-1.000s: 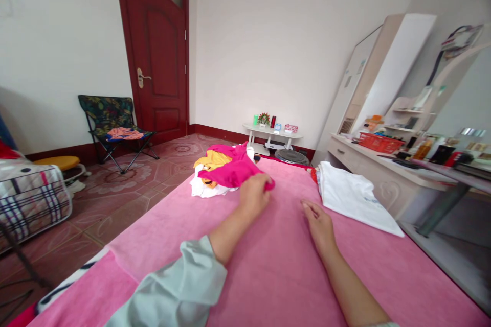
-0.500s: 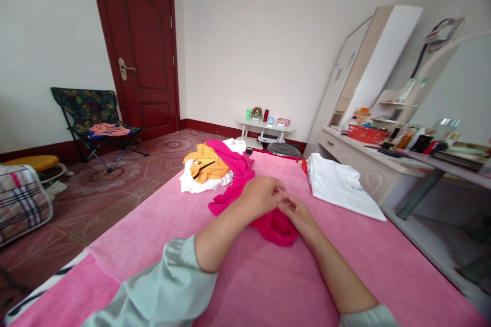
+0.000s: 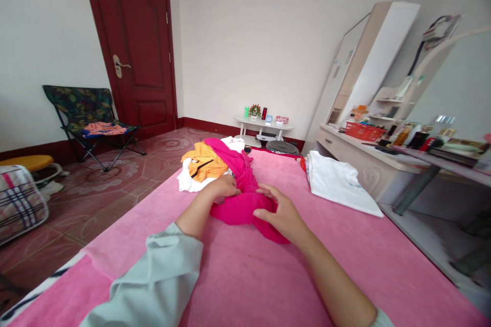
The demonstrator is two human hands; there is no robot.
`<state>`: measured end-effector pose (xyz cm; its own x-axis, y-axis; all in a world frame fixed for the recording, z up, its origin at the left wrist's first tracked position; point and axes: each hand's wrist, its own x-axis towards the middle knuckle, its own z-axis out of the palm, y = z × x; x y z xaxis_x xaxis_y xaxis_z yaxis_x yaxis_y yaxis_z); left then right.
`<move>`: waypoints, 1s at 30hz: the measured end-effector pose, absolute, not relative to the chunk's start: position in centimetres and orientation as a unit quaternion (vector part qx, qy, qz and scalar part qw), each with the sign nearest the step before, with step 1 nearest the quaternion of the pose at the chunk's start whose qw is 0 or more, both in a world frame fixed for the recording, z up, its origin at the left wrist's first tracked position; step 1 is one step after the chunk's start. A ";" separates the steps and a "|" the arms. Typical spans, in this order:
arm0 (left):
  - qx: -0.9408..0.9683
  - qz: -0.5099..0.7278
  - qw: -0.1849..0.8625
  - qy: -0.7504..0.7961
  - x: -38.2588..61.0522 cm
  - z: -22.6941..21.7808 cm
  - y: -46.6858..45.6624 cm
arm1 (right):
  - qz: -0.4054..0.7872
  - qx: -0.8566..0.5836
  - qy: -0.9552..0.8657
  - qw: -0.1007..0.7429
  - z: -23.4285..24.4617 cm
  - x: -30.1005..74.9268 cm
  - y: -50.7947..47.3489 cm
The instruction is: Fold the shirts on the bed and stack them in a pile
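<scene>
A crumpled magenta garment (image 3: 240, 208) lies on the pink bedspread (image 3: 261, 281) in front of me, its far part trailing over a heap of clothes. At its left side my left hand (image 3: 225, 187) is closed, with the fingers curled on the cloth; the fingertips are partly hidden. My right hand (image 3: 279, 209) rests at the garment's right side with thumb and fingers apart, touching the fabric. Just beyond my left hand, a yellow-orange garment (image 3: 205, 161) with a dark stripe lies on white cloth (image 3: 187, 182).
To the right, a folded white shirt (image 3: 341, 184) lies near the bed's edge. A dressing table (image 3: 330, 140) with a red basket (image 3: 364, 132) and bottles stands beyond it. On the left are a folding chair (image 3: 80, 107) and a yellow stool (image 3: 26, 164). A low white table (image 3: 253, 121) stands ahead.
My hands, close together over the magenta garment before, have moved apart. The left went to the garment's left side; the right's fingers spread. The garment's near part has shifted and bunched differently.
</scene>
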<state>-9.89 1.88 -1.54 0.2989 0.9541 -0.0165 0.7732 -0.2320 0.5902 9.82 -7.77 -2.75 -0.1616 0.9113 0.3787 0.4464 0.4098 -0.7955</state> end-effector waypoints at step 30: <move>0.913 0.227 0.077 0.329 -4.6 -6.3 0.6 | 0.021 -0.726 -0.656 0.207 -4.8 19.3 -6.0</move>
